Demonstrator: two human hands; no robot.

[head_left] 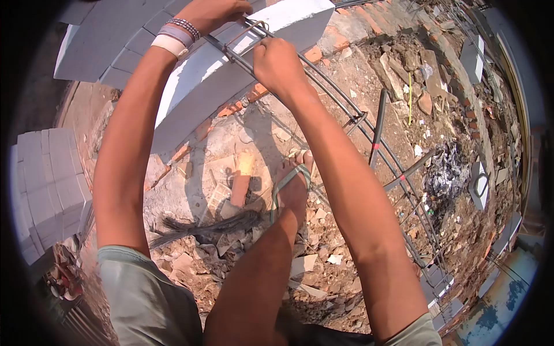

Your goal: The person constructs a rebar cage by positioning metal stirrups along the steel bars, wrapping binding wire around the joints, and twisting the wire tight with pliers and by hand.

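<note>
A long rebar cage [358,124], steel bars joined by square stirrups, runs from the top centre down to the lower right. My left hand [214,14], with bracelets at the wrist, is closed at the cage's upper end, its fingertips partly hidden. Just to the right, my right hand [280,64] forms a fist against the bars beside a rusty end stirrup [242,33]. Below both hands is a white-topped wall of grey blocks [216,95]. A bundle of dark thin wire [210,226] lies on the ground near my sandalled foot [294,179].
Two dark bars with red bands [378,124] cross near the cage. Stacked grey blocks [49,179] stand at the left. Broken tile and brick rubble [323,271] covers the ground. A brick-edged strip [470,115] and crumpled plastic [447,179] lie at the right.
</note>
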